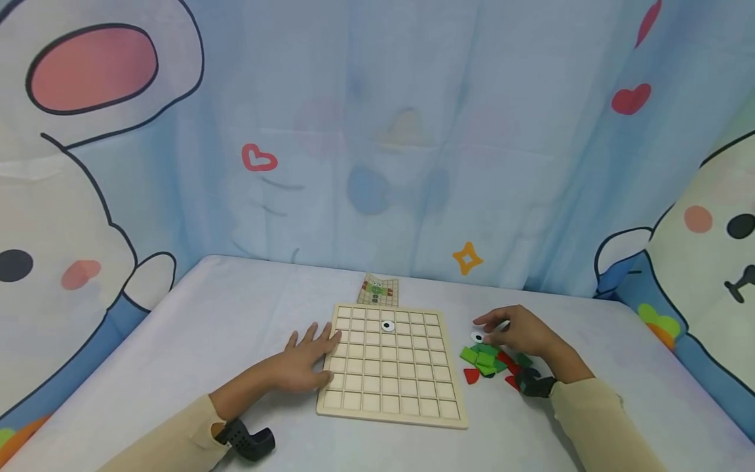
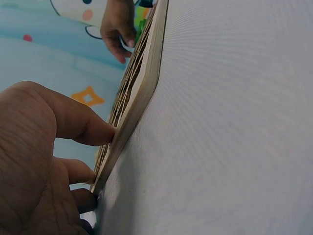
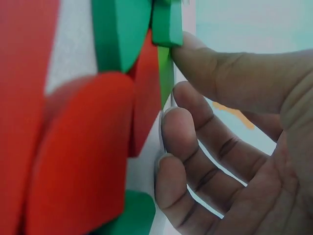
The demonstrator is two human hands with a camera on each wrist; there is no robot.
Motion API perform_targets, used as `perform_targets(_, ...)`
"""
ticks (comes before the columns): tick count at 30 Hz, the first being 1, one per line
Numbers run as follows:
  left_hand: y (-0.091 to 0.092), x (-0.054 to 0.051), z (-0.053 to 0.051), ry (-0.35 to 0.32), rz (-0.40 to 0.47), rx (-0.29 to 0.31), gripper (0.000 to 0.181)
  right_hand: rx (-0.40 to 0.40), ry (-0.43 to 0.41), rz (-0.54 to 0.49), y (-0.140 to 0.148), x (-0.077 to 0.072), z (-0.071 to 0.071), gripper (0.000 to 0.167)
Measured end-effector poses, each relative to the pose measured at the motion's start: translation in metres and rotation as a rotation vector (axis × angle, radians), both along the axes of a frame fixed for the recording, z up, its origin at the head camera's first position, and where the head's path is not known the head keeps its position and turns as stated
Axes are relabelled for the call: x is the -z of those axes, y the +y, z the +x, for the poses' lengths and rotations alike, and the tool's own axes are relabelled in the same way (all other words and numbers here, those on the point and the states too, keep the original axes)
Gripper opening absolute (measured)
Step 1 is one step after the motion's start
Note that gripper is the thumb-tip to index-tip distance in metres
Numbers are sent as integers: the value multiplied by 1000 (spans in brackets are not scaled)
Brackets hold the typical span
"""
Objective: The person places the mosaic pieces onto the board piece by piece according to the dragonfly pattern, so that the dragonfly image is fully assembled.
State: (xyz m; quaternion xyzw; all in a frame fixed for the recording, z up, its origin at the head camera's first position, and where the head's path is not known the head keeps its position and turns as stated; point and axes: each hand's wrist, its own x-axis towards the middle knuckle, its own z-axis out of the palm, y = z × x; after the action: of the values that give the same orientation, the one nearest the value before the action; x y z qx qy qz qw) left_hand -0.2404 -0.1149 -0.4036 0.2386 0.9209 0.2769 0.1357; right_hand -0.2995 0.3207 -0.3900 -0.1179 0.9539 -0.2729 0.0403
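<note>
A wooden board with a square grid lies on the white table, and one white eye piece with a black pupil sits in an upper cell. My left hand rests at the board's left edge with fingers spread; in the left wrist view its thumb touches the rim. To the right, my right hand reaches over a second eye piece, thumb and fingertips apart around it. Below that hand lies a pile of green and red pieces; up close, a rounded red piece shows.
A small picture card with a coloured figure on a grid stands or lies behind the board. A blue curtain with cartoon prints hangs along the table's back. Single red pieces lie between board and pile.
</note>
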Motion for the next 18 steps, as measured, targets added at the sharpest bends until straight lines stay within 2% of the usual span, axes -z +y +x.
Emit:
perform_targets(7, 0, 0, 0, 4, 2, -1, 71, 16, 7, 32, -7, 4, 1, 27)
perform_targets(13, 0, 0, 1, 0, 1, 0, 71, 18, 2, 66, -13, 1, 4, 21)
perform_targets(18, 0, -1, 0, -3, -1, 1, 71, 29, 1, 87, -16, -1, 5, 23)
